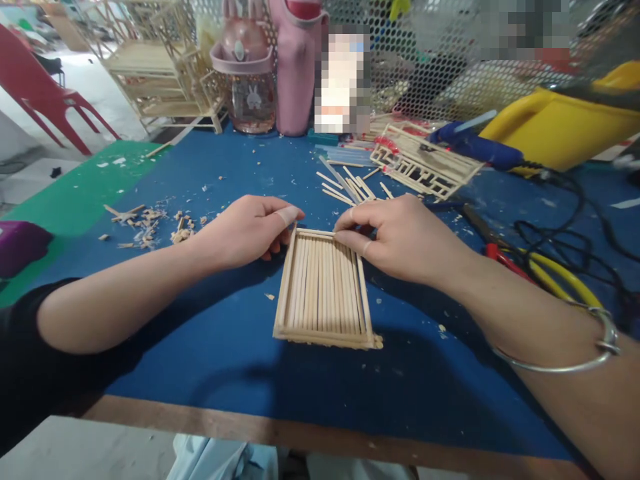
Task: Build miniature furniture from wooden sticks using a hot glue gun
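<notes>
A small rectangular panel of wooden sticks (327, 287) lies on the blue tabletop before me. Its sticks run side by side, with a raised stick border around them. My left hand (263, 227) is at the far left corner, thumb and curled fingers closed on the frame there, with tape around the thumb. At the far edge, towards the right corner, my right hand (395, 233) pinches the border between thumb and fingers. Tape also shows on fingers of this hand. The undersides of the fingertips are partly hidden.
Loose sticks (350, 185) and a stick lattice (425, 163) lie beyond the panel. At right are a blue glue gun (483, 148), its black cable and pliers (515, 260). Wood scraps (145, 223) lie left. Pink bottles (296, 73) and a stick shelf model (155, 73) stand behind.
</notes>
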### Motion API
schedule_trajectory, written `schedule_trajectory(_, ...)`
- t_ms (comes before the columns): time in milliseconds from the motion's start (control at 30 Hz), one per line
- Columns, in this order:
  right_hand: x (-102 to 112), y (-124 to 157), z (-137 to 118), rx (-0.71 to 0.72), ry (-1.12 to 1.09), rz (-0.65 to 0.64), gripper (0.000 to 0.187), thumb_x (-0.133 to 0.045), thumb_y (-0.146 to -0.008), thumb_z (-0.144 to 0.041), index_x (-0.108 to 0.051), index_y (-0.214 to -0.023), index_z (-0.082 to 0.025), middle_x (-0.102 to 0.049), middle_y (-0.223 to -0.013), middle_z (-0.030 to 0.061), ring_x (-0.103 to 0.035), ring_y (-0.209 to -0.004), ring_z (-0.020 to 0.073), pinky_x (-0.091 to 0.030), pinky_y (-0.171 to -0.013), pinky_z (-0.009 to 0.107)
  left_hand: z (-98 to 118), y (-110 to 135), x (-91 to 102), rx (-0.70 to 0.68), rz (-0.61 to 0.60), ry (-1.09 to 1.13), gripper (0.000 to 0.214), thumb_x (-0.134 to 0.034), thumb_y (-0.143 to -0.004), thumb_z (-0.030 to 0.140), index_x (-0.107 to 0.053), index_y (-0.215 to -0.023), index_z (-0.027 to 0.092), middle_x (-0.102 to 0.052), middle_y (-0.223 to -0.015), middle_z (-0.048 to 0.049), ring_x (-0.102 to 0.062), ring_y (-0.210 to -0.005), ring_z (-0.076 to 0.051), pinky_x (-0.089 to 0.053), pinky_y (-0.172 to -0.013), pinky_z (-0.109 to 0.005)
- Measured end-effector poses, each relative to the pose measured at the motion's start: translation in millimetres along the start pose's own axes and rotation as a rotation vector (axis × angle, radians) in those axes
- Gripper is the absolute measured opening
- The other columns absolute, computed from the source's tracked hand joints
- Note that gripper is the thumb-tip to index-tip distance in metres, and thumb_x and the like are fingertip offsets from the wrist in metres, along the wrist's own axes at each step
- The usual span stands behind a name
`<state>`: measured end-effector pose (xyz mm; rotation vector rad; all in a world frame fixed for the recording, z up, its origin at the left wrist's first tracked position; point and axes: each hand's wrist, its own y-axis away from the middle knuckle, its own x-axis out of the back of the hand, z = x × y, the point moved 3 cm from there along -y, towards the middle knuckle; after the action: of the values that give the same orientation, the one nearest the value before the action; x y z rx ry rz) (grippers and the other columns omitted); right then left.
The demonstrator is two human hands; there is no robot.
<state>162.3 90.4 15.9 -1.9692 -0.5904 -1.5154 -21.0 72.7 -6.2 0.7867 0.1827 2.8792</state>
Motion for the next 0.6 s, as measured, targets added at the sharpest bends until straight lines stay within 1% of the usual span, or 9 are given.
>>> schedule_trajectory(167, -1.9, 1.8, 0.9, 0.019, -0.013, 0.035, 0.017, -0.054, -0.08, -0.022, -0.071, -0.08, -0.021, -0.071, -0.076, 0.0004, -0.062, -0.072, 0.016, -0.04, -0.064, 0.027, -4.9, -1.7, -2.0, -0.018, -0.039, -0.044, 0.031, -0.047, -0.087, 0.038, -0.069, -0.085, 0.017, -0.058, -0.062, -0.0006, -0.052, -0.053, -0.01, -0.043, -0.046, -0.018)
schedule_trajectory(333, -2.3, 2.5, 0.6, 0.025, -0.034, 0.046, 0.018, -0.053, -0.081, -0.022, -0.071, -0.078, -0.02, -0.07, -0.074, 0.0011, -0.061, -0.071, 0.0162, -0.039, -0.064, 0.028, -7.4, -3.4, -0.2, -0.012, -0.049, -0.071, 0.031, -0.049, -0.086, 0.04, -0.069, -0.081, 0.016, -0.061, -0.064, -0.002, -0.055, -0.054, -0.011, -0.047, -0.05, -0.022)
schedule_trajectory(433, -2.2, 2.3, -0.4, 0.024, -0.01, 0.031, 0.019, -0.053, -0.082, -0.024, -0.071, -0.078, -0.02, -0.07, -0.075, 0.0018, -0.061, -0.071, 0.017, -0.039, -0.064, 0.029, -7.2, -3.5, -0.5, -0.006, -0.043, -0.066, 0.031, -0.05, -0.085, 0.04, -0.07, -0.08, 0.017, -0.063, -0.064, -0.0025, -0.056, -0.055, -0.012, -0.048, -0.052, -0.022)
schedule_trajectory(600, -1.9, 2.2, -1.7, 0.041, 0.019, 0.033, 0.019, -0.052, -0.082, -0.024, -0.071, -0.078, -0.019, -0.07, -0.075, 0.0027, -0.062, -0.071, 0.0176, -0.039, -0.065, 0.029, -6.0, -2.9, -1.3, 0.04, -0.034, 0.015, 0.034, -0.049, -0.085, 0.042, -0.071, -0.085, 0.016, -0.065, -0.068, -0.004, -0.057, -0.057, -0.013, -0.05, -0.053, -0.025)
